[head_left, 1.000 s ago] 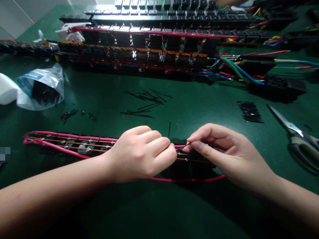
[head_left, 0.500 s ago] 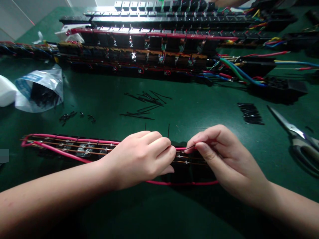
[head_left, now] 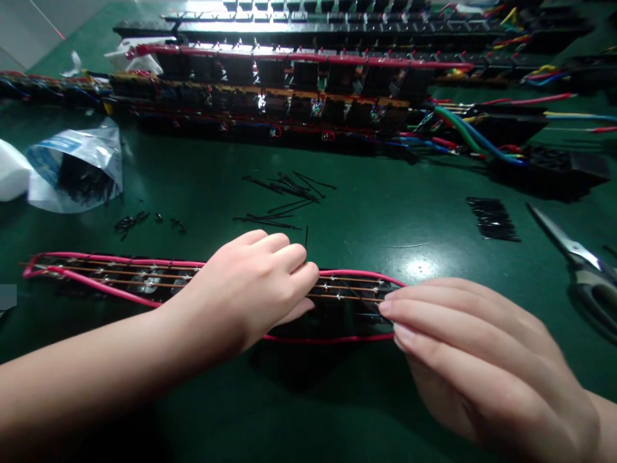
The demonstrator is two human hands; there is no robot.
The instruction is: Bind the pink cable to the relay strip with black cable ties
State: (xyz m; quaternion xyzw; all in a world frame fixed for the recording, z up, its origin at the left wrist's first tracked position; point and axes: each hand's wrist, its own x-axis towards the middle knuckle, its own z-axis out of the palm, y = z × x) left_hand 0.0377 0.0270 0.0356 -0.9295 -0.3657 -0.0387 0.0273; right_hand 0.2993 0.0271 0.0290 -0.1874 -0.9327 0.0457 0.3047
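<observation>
A long dark assembly (head_left: 351, 308) with copper-coloured rods lies across the green table, with a red cable (head_left: 120, 297) looped along both its long sides. My left hand (head_left: 260, 289) is closed over its middle, fingertips pressed together at the upper edge; what they pinch is hidden. One thin black tie (head_left: 306, 238) sticks up beside its knuckles. My right hand (head_left: 482, 354) is at the assembly's right end, thumb and fingertips closed together by the red cable. Whatever lies between those fingertips cannot be made out.
Loose black ties (head_left: 289, 188) lie beyond the assembly, a neat bundle of ties (head_left: 493, 218) and scissors (head_left: 573, 247) to the right. An open plastic bag (head_left: 103, 161) stands left near small black pieces (head_left: 130, 222). Wired dark assemblies (head_left: 270, 71) fill the back.
My right hand has moved right and down to the assembly's end and turned its back upward; the thin tie it pinched no longer shows. The assembly and my left hand sit slightly further left.
</observation>
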